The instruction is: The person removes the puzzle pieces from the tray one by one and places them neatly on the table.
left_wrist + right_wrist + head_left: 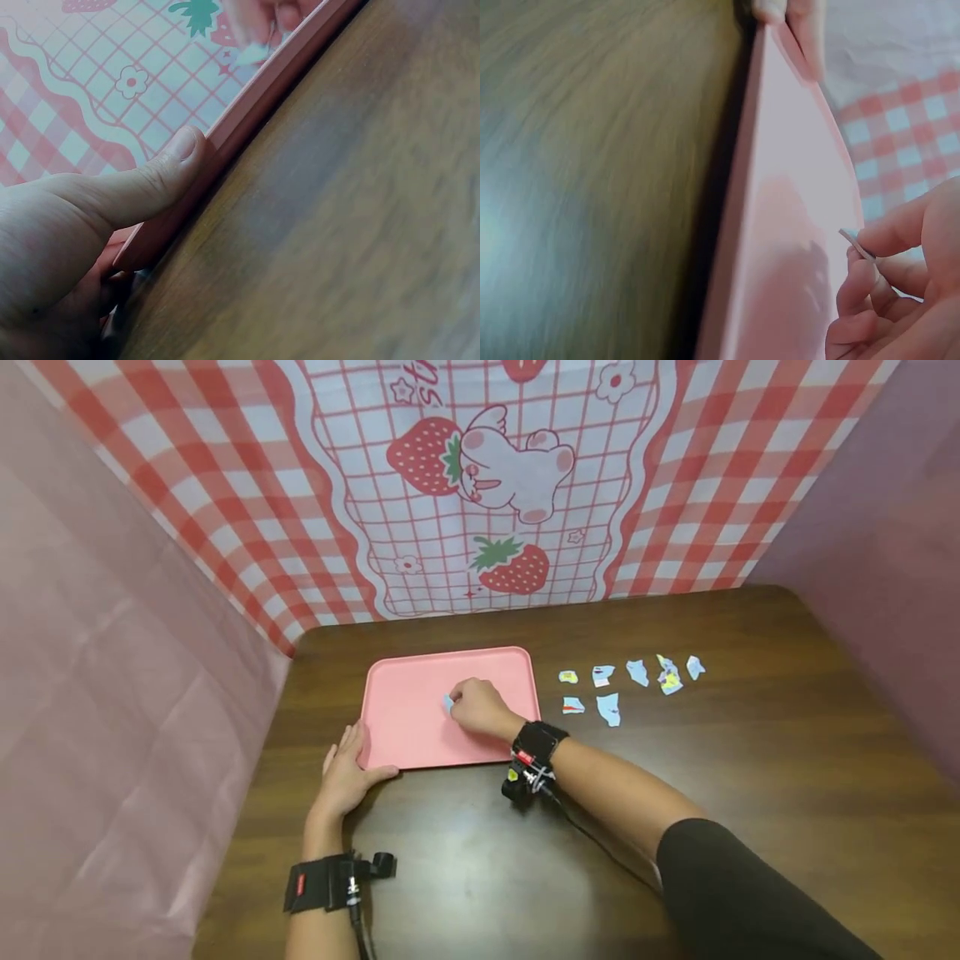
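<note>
A pink rectangular tray [405,735] lies on the brown wooden table. Over its middle, my right hand [483,706] pinches a small light blue piece of torn paper [448,702] between thumb and fingertips. Seen edge-on in the right wrist view, that paper piece [856,245] is thin and slightly bent, close above the tray surface. My left hand [348,777] rests at the tray's near left corner, thumb stretched along the front rim and fingers along the left side. The left wrist view shows the thumb [176,161] against the rim; the other fingers are mostly hidden.
Right of the tray, several torn paper pieces lie spread in two rough rows, among them a yellow-marked one [670,677] and a plain blue one [609,709]. A red-checked strawberry cloth [487,527] hangs behind the table. A cable [600,843] runs along the right forearm.
</note>
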Demonstrator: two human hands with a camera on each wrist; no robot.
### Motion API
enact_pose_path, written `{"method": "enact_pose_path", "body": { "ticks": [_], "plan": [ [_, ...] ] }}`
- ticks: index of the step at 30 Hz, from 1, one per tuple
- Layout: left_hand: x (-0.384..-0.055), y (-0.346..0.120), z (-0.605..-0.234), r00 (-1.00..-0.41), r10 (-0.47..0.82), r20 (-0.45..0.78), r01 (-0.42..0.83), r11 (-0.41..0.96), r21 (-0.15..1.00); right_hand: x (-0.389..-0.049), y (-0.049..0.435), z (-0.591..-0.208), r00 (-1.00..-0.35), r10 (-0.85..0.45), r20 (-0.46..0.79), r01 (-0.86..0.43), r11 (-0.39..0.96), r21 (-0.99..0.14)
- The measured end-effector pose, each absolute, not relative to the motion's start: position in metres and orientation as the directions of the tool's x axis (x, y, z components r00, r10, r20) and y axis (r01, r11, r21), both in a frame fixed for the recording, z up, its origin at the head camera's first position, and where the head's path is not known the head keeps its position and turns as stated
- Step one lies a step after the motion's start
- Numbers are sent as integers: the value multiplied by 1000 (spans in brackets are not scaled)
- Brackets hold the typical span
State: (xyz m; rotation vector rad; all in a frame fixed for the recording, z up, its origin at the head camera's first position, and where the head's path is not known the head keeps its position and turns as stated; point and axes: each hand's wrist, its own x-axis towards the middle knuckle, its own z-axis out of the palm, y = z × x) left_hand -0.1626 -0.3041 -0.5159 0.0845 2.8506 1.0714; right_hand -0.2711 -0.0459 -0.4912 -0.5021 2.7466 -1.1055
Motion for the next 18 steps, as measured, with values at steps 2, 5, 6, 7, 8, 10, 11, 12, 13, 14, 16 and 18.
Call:
{"method": "enact_pose_path", "body": {
  "ticks": [2,5,6,7,8,10,11,12,13,14,16,18],
  "plan": [
    [-163,-306,-516,-994,82,-72,14,751,660,-273,-35,-488,-937,-350,12,-256,661,-705],
    [-164,-307,-517,-995,79,-65,17,752,659,-276,-17,-482,-940,-337,51,-270,644,-716],
    [-165,-307,-518,-995,82,-64,19,753,658,-276,-11,-480,-942,-330,61,-271,638,-721],
    [-165,-307,-518,-994,85,-64,22,753,658,-277,-4,-478,-943,-324,75,-276,637,-720],
    [-166,-306,-518,-994,86,-63,23,754,657,-278,3,-476,-944,-318,90,-283,636,-718],
    [-166,-305,-518,-995,85,-60,25,754,657,-278,17,-473,-946,-307,105,-286,639,-714],
    [-166,-304,-517,-995,85,-59,25,753,658,-277,24,-471,-947,-303,109,-287,639,-713],
    [-167,-304,-517,-995,86,-59,26,752,658,-277,32,-470,-947,-301,110,-287,644,-709],
    [-166,-303,-516,-994,87,-63,24,752,659,-276,39,-469,-949,-295,110,-283,652,-703],
    [-166,-303,-515,-994,87,-65,23,753,658,-275,45,-469,-952,-287,103,-274,656,-703],
    [-165,-305,-514,-994,87,-67,22,754,657,-273,57,-467,-959,-268,93,-254,663,-704],
    [-164,-307,-513,-994,81,-68,17,753,658,-272,67,-466,-965,-246,92,-237,663,-709]
  ]
}}
